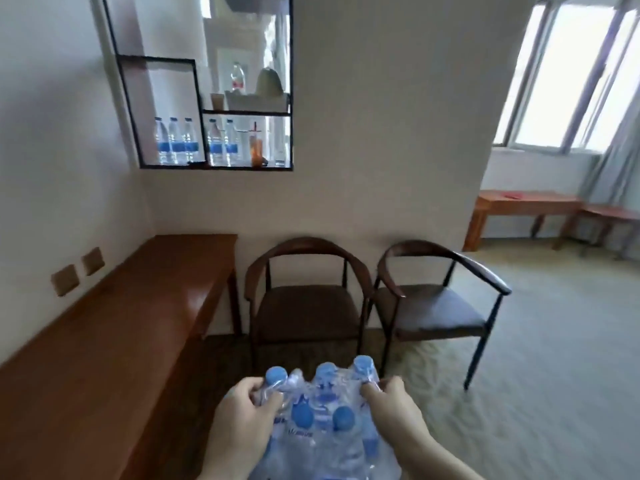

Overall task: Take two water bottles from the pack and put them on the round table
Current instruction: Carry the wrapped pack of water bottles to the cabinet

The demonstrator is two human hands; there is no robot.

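A shrink-wrapped pack of water bottles [322, 424] with blue caps fills the bottom centre of the head view, held up in front of me. My left hand [239, 420] grips the plastic wrap at the pack's left top corner. My right hand [398, 410] pinches the wrap at its right top corner. Several blue caps show through the clear film. No round table is in view.
A long wooden bench-desk [114, 327] runs along the left wall. Two dark armchairs [308, 299] [436, 303] stand against the wall ahead. A wall shelf [214, 143] holds several bottles. Low wooden tables [526, 206] sit under the window at the right; carpet floor lies to the right.
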